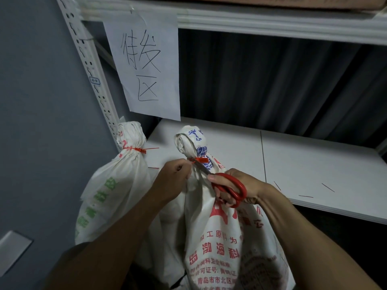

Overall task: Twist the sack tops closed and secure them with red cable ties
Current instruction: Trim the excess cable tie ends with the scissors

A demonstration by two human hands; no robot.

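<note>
Cinching the twisted neck of the red-printed white woven sack (219, 237) standing before the white shelf (303, 164), the red cable tie (200, 160) sends its tail leftward into the pinching left hand (174, 174), while the nearer right hand (253, 184), curled through red-handled scissors (227, 189), aims the blades up-left at it, below a paper sign (146, 65) reading 待发区.

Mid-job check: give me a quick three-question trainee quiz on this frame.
1. True or false: the right hand holds the scissors.
2. Whose tie tail sticks out free and untouched? A) left sack B) front sack
3. Fill in: the left hand pinches at the front sack's red ____.
Key: 1 true; 2 A; 3 cable tie.
</note>
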